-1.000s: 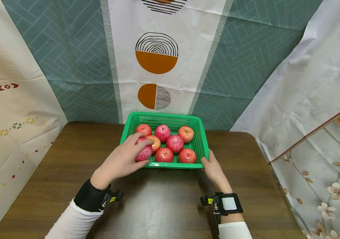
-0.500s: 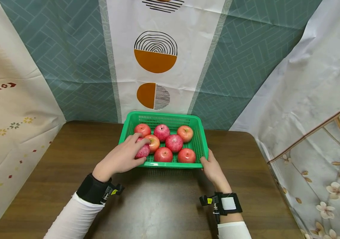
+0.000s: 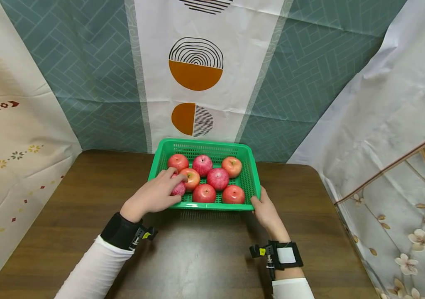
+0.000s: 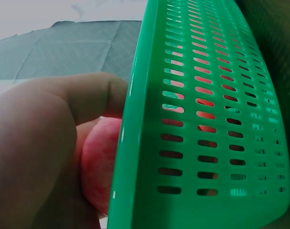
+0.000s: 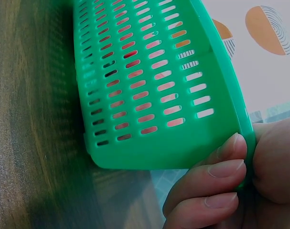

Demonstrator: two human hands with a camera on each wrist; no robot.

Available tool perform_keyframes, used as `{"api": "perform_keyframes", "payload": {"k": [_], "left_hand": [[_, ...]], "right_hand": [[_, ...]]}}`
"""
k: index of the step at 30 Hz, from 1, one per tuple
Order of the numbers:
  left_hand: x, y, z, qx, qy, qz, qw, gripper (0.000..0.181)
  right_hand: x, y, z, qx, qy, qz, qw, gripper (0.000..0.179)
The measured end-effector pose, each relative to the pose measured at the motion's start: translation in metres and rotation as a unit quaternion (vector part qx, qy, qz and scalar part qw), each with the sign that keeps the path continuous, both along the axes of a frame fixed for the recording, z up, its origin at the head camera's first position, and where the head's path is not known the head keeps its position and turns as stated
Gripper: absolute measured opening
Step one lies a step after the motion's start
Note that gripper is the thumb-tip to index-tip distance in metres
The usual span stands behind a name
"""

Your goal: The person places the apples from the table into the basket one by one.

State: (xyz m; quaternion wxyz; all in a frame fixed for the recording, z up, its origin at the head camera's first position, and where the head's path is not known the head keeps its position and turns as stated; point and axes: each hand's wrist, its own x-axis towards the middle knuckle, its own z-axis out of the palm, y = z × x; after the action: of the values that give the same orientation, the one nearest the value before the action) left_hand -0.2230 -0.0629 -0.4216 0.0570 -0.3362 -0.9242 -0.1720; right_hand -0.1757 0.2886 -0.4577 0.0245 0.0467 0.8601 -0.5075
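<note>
A green plastic basket [image 3: 212,205] with slotted walls stands on the table, holding several red apples. My left hand [image 3: 154,193] reaches over its front left corner, fingers curved round a dark red apple [image 3: 178,188]. In the left wrist view that apple [image 4: 99,162] shows between the hand and the basket's rim [image 4: 130,119]; its underside is hidden. At the front right corner my right hand [image 3: 266,211] grips the rim. The right wrist view shows the fingers [image 5: 216,179] curled against the outer wall [image 5: 145,152], with the thumb side over the rim.
Other apples lie beside the held one, among them a yellowish-red apple [image 3: 191,178] and a red apple [image 3: 203,193]. The brown wooden table [image 3: 197,253] extends in front. A patterned cloth [image 3: 194,120] hangs close behind the basket.
My left hand has moved slightly left and lower with the dark red apple, which now sits deeper in the basket's corner. The right hand has kept its grip on the rim.
</note>
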Motion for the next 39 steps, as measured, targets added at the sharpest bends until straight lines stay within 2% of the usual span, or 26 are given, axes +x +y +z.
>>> {"api": "perform_keyframes", "payload": {"k": [4,8,15,19,23,28,34,39], "left_hand": [[-0.001,0.003,0.001,-0.003,-0.031,-0.006,0.9995,0.037],[-0.002,0.004,-0.001,-0.018,-0.058,0.001,0.9981,0.031],[-0.007,0.010,-0.008,-0.060,-0.063,0.013,0.9961,0.026],[-0.011,0.013,-0.014,-0.087,-0.076,0.024,0.9930,0.034],[-0.010,0.018,-0.006,-0.119,-0.108,0.030,0.9865,0.041],[-0.006,0.023,0.004,-0.144,-0.141,0.047,0.9783,0.041],[-0.007,0.027,0.004,-0.172,-0.139,0.045,0.9743,0.048],[-0.009,0.026,0.002,-0.163,-0.145,0.041,0.9750,0.041]], "right_hand": [[0.002,0.000,0.001,0.000,0.001,0.001,1.0000,0.055],[0.003,0.001,0.001,0.001,-0.001,0.000,1.0000,0.055],[0.004,0.004,0.000,0.010,-0.005,-0.002,0.9999,0.055],[0.005,0.005,0.000,0.012,-0.011,-0.004,0.9999,0.056],[0.004,0.006,0.001,0.015,-0.013,-0.006,0.9998,0.056],[0.004,0.005,0.002,0.015,-0.011,-0.002,0.9998,0.055],[0.003,0.004,0.001,0.015,-0.010,-0.002,0.9998,0.056],[0.002,0.004,0.001,0.019,-0.006,-0.004,0.9998,0.057]]}}
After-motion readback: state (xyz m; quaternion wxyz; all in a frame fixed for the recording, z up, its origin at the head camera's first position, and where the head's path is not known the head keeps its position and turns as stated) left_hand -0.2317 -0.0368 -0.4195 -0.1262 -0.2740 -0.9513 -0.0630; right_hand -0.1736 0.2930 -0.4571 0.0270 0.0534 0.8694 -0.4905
